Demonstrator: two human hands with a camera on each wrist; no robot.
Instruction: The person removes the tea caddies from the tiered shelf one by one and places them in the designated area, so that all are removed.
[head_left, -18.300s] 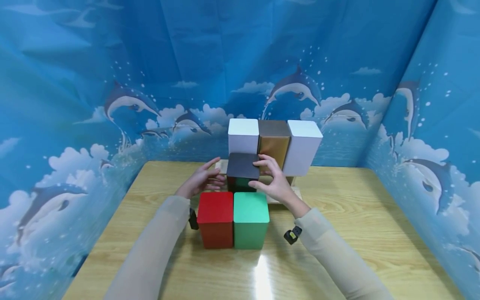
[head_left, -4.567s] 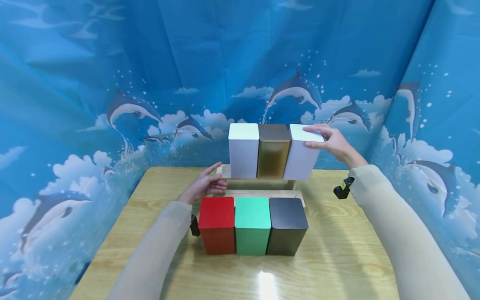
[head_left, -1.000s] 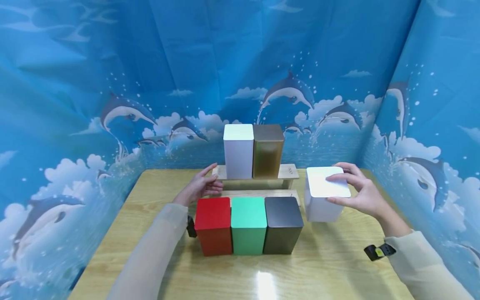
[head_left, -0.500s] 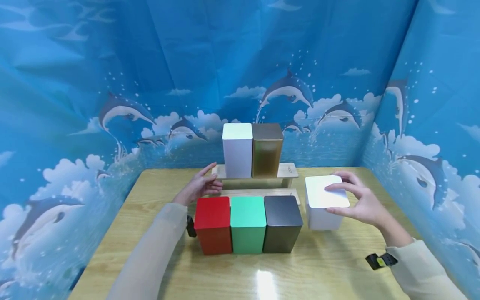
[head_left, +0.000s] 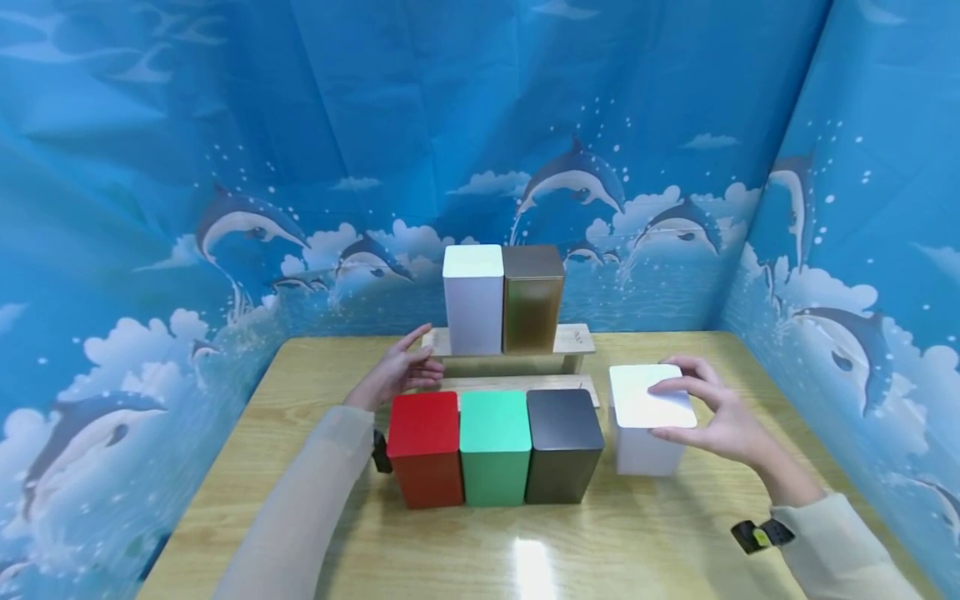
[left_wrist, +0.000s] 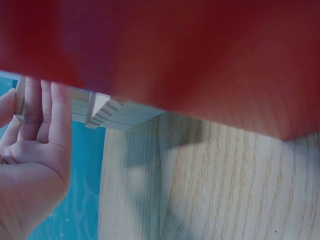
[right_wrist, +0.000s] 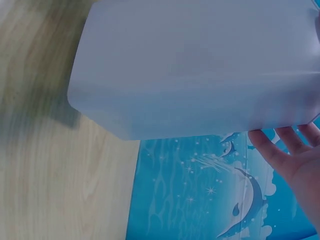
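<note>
My right hand [head_left: 720, 417] grips a white rectangular canister [head_left: 648, 450] near its top, thumb in front and fingers over the lid and far side. The canister stands upright, close over the table, right of the black canister [head_left: 564, 446]. In the right wrist view the fingertips [right_wrist: 262, 140] press its side. My left hand [head_left: 397, 371] pinches the left end of a two-step wooden stand [head_left: 573, 340], the board's end between thumb and fingers in the left wrist view. Another white canister [head_left: 475, 317] and a gold-brown canister [head_left: 532, 317] stand side by side on the upper step.
Red [head_left: 425, 450], green [head_left: 495, 450] and black canisters form a tight row in front of the stand, hiding part of its lower step [head_left: 517, 383]. The red one is close to the left forearm. A dolphin-print curtain [head_left: 375, 167] encloses the wooden table [head_left: 337, 533].
The black canister went from the stand to the front row. Then my right hand took the right white canister off the upper step and brought it down, lately toward me. My left hand stays.
</note>
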